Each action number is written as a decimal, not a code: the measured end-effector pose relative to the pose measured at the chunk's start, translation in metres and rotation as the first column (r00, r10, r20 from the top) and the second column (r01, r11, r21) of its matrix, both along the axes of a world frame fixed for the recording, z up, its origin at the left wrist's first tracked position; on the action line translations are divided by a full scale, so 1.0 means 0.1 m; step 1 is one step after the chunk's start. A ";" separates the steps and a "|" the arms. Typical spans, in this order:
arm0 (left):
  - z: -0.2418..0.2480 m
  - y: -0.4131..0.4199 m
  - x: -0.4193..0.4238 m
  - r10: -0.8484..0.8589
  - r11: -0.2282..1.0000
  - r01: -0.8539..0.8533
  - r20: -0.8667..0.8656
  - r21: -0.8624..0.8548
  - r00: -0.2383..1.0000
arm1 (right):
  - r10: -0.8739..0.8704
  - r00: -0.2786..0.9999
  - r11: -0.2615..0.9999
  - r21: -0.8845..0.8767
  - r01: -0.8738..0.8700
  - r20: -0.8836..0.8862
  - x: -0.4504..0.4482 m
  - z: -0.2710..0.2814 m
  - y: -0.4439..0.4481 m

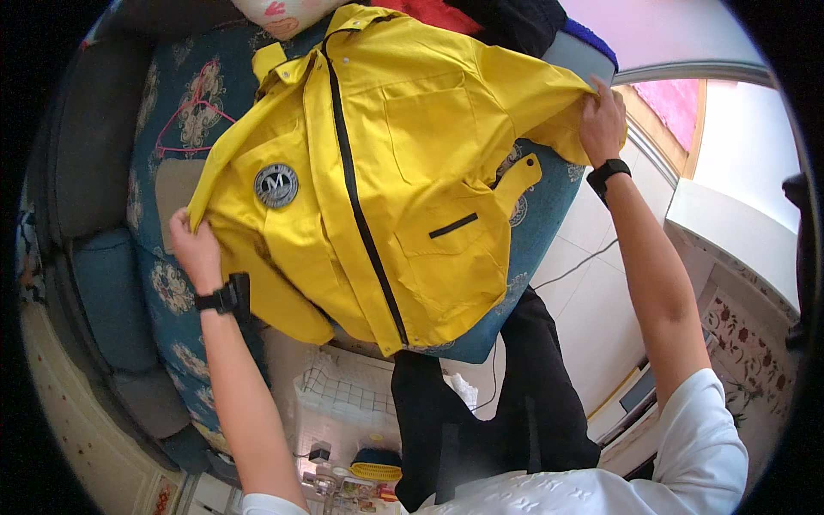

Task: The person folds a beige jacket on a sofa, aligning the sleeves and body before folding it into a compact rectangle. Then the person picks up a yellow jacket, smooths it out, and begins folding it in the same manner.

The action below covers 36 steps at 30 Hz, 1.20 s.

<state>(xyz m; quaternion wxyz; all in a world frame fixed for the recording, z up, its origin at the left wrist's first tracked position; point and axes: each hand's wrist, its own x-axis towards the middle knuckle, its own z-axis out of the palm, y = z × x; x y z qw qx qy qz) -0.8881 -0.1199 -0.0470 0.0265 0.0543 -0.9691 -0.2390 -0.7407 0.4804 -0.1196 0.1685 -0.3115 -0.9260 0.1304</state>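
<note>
A yellow jacket [438, 135] with a black front zipper [360, 212] is spread over the blue patterned sofa cover [167, 257]. Its round badge [276, 185] faces up on the left front panel. My left hand [197, 248] grips the edge of one sleeve, the fingers closed on the yellow cloth. At the upper right, my right hand [602, 122] holds the other sleeve near its end, stretched out sideways. The jacket's collar [351, 26] lies at the far side and its hem is towards me. The fingertips are partly hidden by the cloth.
A pink clothes hanger [193, 129] lies on the sofa cover left of the jacket. Dark sofa cushions [103, 141] line the left side. Beyond the collar are red cloth [431, 14] and black cloth [515, 22]. A cable [576, 265] crosses the tiled floor at the right.
</note>
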 end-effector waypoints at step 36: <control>-1.00 0.58 4.13 -0.181 0.911 -0.087 0.580 0.403 0.794 | 0.606 0.693 0.602 -0.795 -0.077 0.391 2.96 0.00 -3.25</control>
